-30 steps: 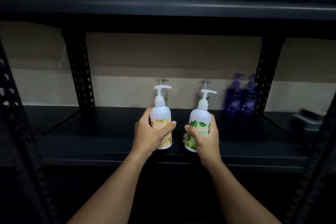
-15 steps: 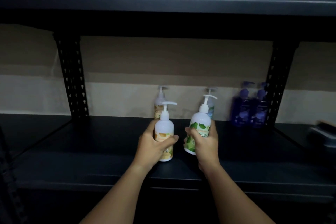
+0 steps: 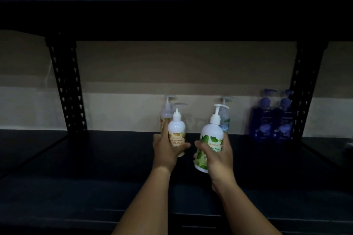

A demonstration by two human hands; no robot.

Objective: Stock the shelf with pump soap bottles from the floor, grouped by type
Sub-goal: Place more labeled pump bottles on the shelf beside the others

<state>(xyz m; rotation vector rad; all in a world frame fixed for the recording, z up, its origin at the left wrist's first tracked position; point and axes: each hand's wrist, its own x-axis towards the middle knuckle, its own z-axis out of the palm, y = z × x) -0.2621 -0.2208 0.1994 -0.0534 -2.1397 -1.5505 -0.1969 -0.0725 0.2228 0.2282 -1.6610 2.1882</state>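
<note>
The orange-label bottle (image 3: 176,135), wrapped in the left hand (image 3: 165,151), hangs just in front of its twin (image 3: 165,115) at 12 o'clock; set it down upright there. The right hand (image 3: 217,155) clasps the green-label bottle (image 3: 209,143), tilted; a blue-label bottle (image 3: 224,118) stands behind it, so I'd start a fresh row on the shelf (image 3: 107,158), toward 3 o'clock, short of the purple bottles (image 3: 273,118)

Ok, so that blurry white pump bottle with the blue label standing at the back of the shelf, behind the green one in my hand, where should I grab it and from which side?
Judging by its upright pose, grip the blue-label white pump bottle round its rounded body below the pump, coming from its right side: the right hand and green-leaf white pump bottle block the front.
</note>
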